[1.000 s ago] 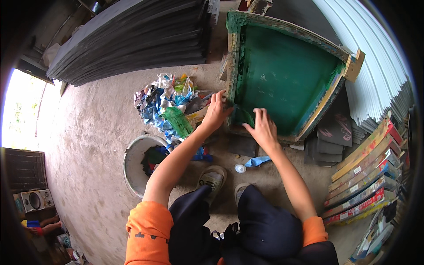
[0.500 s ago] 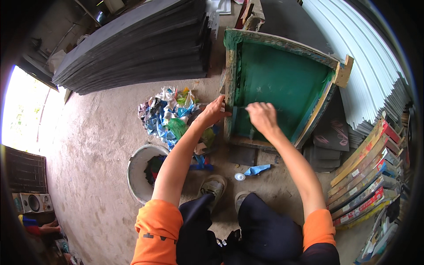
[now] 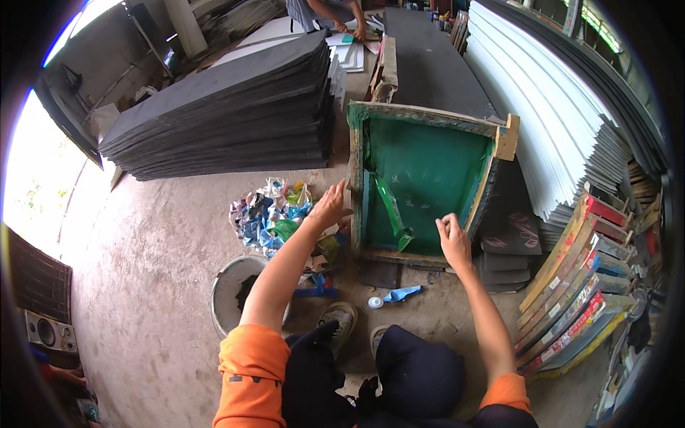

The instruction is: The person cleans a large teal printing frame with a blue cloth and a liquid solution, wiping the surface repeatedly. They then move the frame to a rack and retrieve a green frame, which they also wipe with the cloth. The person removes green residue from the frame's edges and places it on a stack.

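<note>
A wooden frame (image 3: pixel 357 153) with a green mesh screen (image 3: pixel 435 182) leans tilted on the concrete floor in front of me. My left hand (image 3: pixel 330 207) rests with spread fingers against the frame's left wooden edge. My right hand (image 3: pixel 453 239) is closed in a fist at the frame's lower right part. A loose green tape strip (image 3: pixel 389 207) stands off the mesh, running from the upper left down toward the bottom rail. Its end appears to lead to my right fist. My knees and shoes are below the frame.
Crumpled colourful scraps (image 3: pixel 267 214) lie left of the frame, and a grey bucket (image 3: pixel 222 299) stands by my left knee. A white cap (image 3: pixel 375 302) and blue scrap (image 3: pixel 403 292) lie near my feet. Dark sheets (image 3: pixel 221 121), white sheets (image 3: pixel 542 121) and coloured frames (image 3: pixel 578 285) are stacked around. Another person (image 3: pixel 325 11) works at the far top.
My right hand moved from the frame's left edge, beside my left hand, across to the lower right, and the green strip now stands free of the mesh. The view shifted upward.
</note>
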Demonstrator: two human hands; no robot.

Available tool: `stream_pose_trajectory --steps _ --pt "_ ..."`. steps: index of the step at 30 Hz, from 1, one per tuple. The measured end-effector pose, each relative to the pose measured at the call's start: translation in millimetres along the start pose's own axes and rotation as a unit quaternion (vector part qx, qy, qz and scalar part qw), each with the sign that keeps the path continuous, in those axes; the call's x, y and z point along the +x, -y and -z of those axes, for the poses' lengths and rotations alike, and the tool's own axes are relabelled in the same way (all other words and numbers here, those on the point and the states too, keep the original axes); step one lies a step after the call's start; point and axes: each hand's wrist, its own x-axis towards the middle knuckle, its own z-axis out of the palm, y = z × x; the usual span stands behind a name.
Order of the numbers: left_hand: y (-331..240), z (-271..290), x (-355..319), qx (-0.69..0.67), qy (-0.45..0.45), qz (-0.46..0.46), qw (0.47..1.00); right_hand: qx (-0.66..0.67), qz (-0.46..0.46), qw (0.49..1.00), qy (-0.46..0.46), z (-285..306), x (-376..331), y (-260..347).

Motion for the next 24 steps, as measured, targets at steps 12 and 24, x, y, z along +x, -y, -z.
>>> stream_pose_trajectory --steps 12,24 --pt "-39.4 114.3 52.8 0.038 -0.191 -0.072 0.978 -0.118 0.152 0.98 0.057 -25.5 61.3 81.3" --pt "-48.1 116.6 97.9 -0.065 -0.293 -0.166 0.939 -0.227 0.211 0.949 0.062 -107.8 115.9 87.7"
